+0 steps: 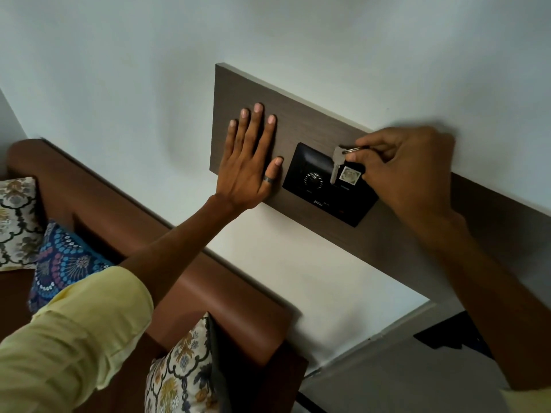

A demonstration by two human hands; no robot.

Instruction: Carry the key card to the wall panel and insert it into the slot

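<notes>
A black wall panel (316,198) with a round dial sits on a dark wooden board (301,120) fixed to the white wall. My right hand (408,171) is pinched on a key card (350,175), a small tag with a pale square picture, held against the panel's upper right part. A metal key (337,165) hangs from a ring at my fingers. Whether the card sits in a slot is hidden by my fingers. My left hand (250,159) lies flat on the board, fingers spread, just left of the panel.
A brown leather sofa back (190,263) runs along the wall below the board. Patterned cushions (62,260) lie on the sofa at the left and bottom middle (182,371). A white skirting edge and dark floor show at the lower right.
</notes>
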